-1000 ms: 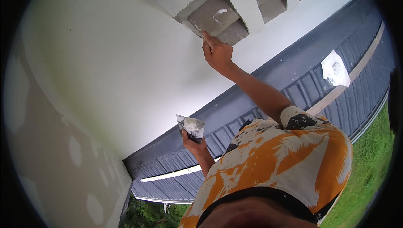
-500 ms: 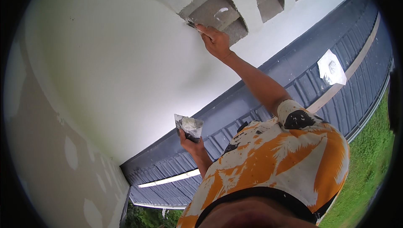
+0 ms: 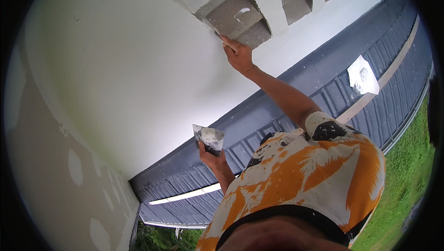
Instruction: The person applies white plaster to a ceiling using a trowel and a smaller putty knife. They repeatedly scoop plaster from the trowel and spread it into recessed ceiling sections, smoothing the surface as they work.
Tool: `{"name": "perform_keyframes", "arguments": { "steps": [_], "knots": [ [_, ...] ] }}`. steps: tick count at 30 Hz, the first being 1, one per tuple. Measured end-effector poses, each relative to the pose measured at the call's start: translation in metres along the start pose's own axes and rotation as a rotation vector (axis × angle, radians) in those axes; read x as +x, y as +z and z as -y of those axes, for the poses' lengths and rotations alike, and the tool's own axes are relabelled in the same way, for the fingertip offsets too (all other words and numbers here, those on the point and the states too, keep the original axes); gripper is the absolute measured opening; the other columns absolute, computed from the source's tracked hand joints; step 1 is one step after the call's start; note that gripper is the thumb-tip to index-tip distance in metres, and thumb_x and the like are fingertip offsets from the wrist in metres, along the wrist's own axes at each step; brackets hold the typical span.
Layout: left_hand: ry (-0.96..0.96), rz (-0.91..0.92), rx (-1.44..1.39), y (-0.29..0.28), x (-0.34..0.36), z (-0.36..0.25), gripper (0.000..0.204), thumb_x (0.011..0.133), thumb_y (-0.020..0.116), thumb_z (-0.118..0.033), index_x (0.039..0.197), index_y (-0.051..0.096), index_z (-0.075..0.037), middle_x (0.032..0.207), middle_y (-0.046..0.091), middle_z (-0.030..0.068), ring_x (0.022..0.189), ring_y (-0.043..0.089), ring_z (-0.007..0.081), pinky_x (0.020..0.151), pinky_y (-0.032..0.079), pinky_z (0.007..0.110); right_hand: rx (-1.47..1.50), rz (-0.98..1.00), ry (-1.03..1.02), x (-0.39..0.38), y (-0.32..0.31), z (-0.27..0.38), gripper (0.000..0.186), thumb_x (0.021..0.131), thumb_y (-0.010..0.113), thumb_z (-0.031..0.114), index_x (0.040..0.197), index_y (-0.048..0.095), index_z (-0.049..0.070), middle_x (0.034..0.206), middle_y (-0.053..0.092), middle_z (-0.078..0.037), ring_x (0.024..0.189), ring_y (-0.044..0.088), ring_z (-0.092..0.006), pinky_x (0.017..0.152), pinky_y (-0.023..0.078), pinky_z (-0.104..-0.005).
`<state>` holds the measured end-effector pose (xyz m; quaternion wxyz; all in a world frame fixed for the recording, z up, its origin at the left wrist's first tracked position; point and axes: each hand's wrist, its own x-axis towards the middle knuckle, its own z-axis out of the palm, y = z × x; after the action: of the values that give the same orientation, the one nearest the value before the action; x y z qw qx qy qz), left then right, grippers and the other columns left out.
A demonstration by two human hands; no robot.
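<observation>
By the right hand (image 3: 238, 57), a slim, mostly hidden tool (image 3: 217, 32) is gripped at the rough-edged recess (image 3: 231, 15); edge finishing seems in hand, light, steady pressure called for. By the left hand (image 3: 212, 158), a flat plate (image 3: 213, 150) of lumpy paste (image 3: 210, 135) is gripped before the smooth wall (image 3: 138, 89).

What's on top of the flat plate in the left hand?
A pale pasty lump sits on the flat plate, held by the left hand. Some of the plate shows around it, grey and dark; the surface beneath the lump is covered and cannot be seen.
</observation>
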<state>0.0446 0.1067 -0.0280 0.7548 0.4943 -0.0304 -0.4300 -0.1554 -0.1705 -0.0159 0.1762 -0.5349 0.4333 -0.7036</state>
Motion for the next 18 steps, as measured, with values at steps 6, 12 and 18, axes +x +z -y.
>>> {"name": "perform_keyframes", "arguments": {
  "steps": [6,12,18],
  "knots": [
    [0.019,-0.004,-0.026,0.006,-0.006,0.000,0.037,0.099,0.046,-0.025,0.128,0.053,-0.004,0.120,0.062,0.0091,0.108,0.063,0.0247,0.088,0.053,0.040,-0.484,0.123,-0.070,-0.011,-0.029,0.006,0.027,0.085,0.060,0.010,0.110,0.070,0.009,0.075,0.069,-0.014,0.062,0.067,-0.0283,0.053,0.053,-0.0345],
    [0.026,-0.002,-0.032,-0.002,-0.002,0.000,0.035,0.098,0.047,-0.026,0.126,0.055,-0.006,0.116,0.064,0.0069,0.103,0.065,0.0227,0.082,0.054,0.036,-0.483,0.326,0.373,0.034,-0.041,0.036,0.028,0.079,0.056,0.018,0.099,0.069,0.003,0.074,0.068,-0.020,0.068,0.066,-0.0386,0.063,0.053,-0.0463],
    [0.022,0.014,-0.043,-0.003,0.003,0.002,0.037,0.099,0.044,-0.022,0.128,0.052,-0.001,0.120,0.062,0.0110,0.109,0.062,0.0266,0.090,0.052,0.041,-0.467,0.503,0.467,0.091,-0.027,0.051,0.031,0.078,0.052,0.021,0.090,0.067,-0.004,0.084,0.068,-0.025,0.083,0.066,-0.0413,0.075,0.052,-0.0483]
  ]
}}
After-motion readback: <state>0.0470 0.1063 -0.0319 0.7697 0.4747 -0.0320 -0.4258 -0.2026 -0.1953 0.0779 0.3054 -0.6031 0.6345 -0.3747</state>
